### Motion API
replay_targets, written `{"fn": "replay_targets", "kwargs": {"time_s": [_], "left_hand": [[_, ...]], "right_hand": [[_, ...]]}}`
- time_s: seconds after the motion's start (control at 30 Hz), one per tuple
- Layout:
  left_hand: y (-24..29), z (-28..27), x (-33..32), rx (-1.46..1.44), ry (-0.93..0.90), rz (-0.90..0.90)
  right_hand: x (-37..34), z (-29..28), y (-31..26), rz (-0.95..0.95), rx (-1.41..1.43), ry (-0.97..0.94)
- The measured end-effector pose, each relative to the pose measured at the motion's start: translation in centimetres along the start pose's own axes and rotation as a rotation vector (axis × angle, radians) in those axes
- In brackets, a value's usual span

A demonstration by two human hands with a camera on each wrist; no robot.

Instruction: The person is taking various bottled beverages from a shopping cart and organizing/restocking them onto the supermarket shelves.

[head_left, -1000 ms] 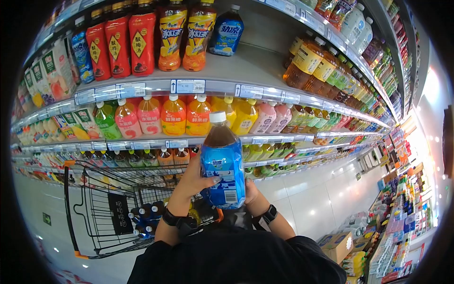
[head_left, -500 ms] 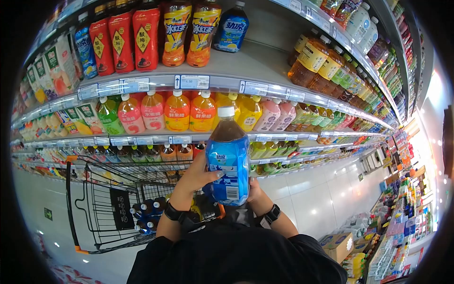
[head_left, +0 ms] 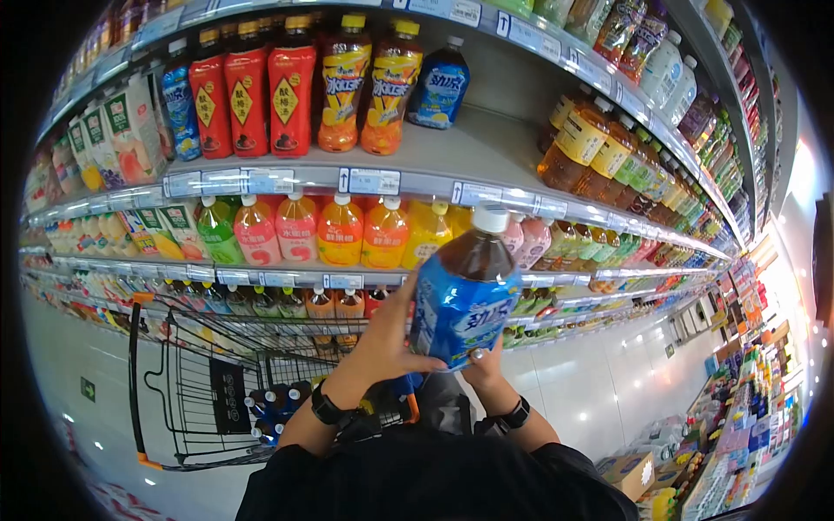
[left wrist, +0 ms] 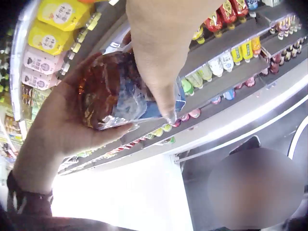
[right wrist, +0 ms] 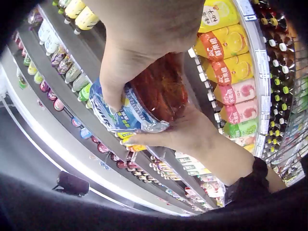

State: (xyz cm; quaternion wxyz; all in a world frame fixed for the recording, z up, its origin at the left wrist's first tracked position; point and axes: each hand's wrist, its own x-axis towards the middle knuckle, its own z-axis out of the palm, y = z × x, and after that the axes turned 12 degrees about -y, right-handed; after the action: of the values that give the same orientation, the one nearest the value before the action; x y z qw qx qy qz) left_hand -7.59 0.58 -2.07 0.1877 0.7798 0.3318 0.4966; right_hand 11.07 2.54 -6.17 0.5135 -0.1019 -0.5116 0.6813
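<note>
Both hands hold a large drink bottle (head_left: 467, 304) with a white cap, a blue label and dark liquid, in front of the chest. It leans to the right in the head view, with the big white label characters facing up at me. My left hand (head_left: 388, 340) grips its left side, thumb across the lower label. On the lower right, my right hand (head_left: 485, 368) holds it with the thumb on the label. In the right wrist view the bottle's reddish-brown base (right wrist: 161, 89) shows between the hands; the left wrist view shows the label's side (left wrist: 134, 89).
Shelves of drinks (head_left: 365, 221) run across the front and away to the right. A black wire shopping cart (head_left: 187, 382) stands at the left, with several dark bottles (head_left: 276, 404) in it. A similar blue-labelled bottle (head_left: 440, 87) stands on the upper shelf. Cardboard boxes (head_left: 627, 473) sit at lower right.
The bottle has been turned so the large label characters replace the barcode side. It has moved right and now leans right. Both hands kept hold, and the head view has shifted slightly.
</note>
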Motion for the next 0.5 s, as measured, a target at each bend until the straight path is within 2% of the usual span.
{"fn": "replay_targets", "kwargs": {"time_s": [0.07, 0.17, 0.2, 0.27, 0.3, 0.33, 0.37, 0.4, 0.43, 0.5], "left_hand": [[1.9, -0.5, 1.5, -0.024, -0.069, 0.012], [2.2, -1.3, 2.5, 0.058, -0.196, -0.104], [2.1, -1.6, 2.9, 0.152, -0.193, -0.003], [1.1, -2.0, 3.2, 0.34, -0.188, 0.196], [0.8, -2.2, 3.4, 0.433, -0.184, 0.295], [1.3, -2.0, 4.0, 0.364, -0.016, 0.489], [1.1, -2.2, 4.2, 0.357, -0.013, 0.52], [0.8, -2.3, 4.3, 0.348, -0.012, 0.548], [0.6, -2.4, 4.4, 0.338, -0.013, 0.576], [0.4, -3.0, 5.5, 0.306, -0.016, 0.607]], "right_hand": [[0.0, -1.1, 0.3, -0.078, -0.057, 0.045], [1.2, -3.7, -0.3, -0.162, -0.416, -0.15], [1.8, -4.6, -0.4, -0.218, -0.507, -0.22], [4.0, -5.6, -2.4, 0.137, -0.12, -0.409], [4.7, -2.0, -5.0, 0.188, 0.024, -0.343], [5.4, 1.6, -7.5, 0.229, 0.17, -0.268], [5.7, 1.0, -7.8, 0.15, -0.073, -0.361], [6.1, -0.2, -7.6, -0.074, -0.498, -0.449], [6.8, -0.7, -7.5, -0.306, -0.803, -0.472], [8.7, -2.3, -7.2, -0.549, -0.995, -0.531]]}}
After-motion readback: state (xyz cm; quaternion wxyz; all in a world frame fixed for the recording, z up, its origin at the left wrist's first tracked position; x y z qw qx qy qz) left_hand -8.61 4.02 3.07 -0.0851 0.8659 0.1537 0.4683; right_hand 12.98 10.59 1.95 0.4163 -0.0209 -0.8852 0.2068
